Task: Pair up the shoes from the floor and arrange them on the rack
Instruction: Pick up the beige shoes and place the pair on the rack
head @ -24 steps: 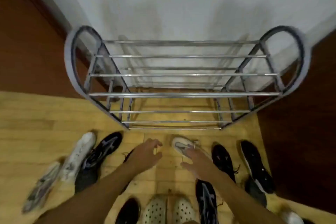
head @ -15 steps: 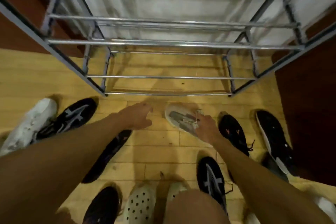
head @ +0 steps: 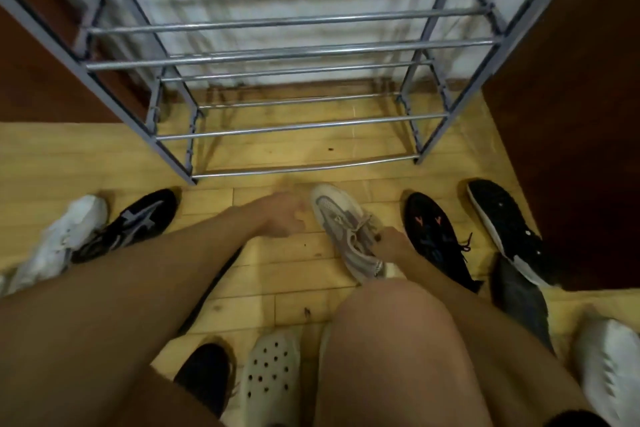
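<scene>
A wooden floor [head: 277,274] runs under a bare metal rack [head: 294,55] against a white wall, and a grey sneaker [head: 341,225] lies just before its lowest rails. The right hand [head: 393,246] grips the sneaker's collar by the laces, a sound hold for a shoe that looks light and soft, while the left hand [head: 282,218] hangs beside the toe, fingers loose and empty. A black shoe [head: 433,236] lies close on the right, a striped shoe [head: 138,222] and a clog [head: 270,378] further off; nothing blocks the rack.
</scene>
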### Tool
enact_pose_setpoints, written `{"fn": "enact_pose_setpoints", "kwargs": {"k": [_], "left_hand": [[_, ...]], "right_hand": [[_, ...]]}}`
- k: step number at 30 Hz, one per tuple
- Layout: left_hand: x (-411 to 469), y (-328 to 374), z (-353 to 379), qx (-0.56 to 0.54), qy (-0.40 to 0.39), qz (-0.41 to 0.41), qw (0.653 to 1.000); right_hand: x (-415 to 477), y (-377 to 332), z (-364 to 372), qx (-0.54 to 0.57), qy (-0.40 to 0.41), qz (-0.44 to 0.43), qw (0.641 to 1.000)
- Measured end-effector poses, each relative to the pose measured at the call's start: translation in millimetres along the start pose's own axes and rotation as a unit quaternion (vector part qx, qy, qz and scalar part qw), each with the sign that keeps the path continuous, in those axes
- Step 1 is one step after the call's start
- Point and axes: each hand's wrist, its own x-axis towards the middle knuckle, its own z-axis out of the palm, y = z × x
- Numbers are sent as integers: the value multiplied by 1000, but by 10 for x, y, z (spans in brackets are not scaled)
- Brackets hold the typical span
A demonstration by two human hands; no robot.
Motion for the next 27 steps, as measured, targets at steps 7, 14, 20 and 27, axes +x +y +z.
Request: {"fn": "enact_pose_setpoints", "kwargs": {"k": [7, 14, 20, 27], "left_hand": [[-441, 347, -77, -11, 27, 15, 999], [-1064, 517, -495, -65, 45, -32, 996], [-1667, 330, -500, -524, 214, 49, 823], [-2269, -162, -354, -624, 345, 89, 695]], "right_hand": [[-545, -86, -417, 69, 36, -73, 994], [-1431, -796, -1231, 116, 57, -221, 967], [-2229, -1746, -1607, 204, -25, -303, 930], [-2821, -2535, -1277, 146, -12, -342, 928]]}}
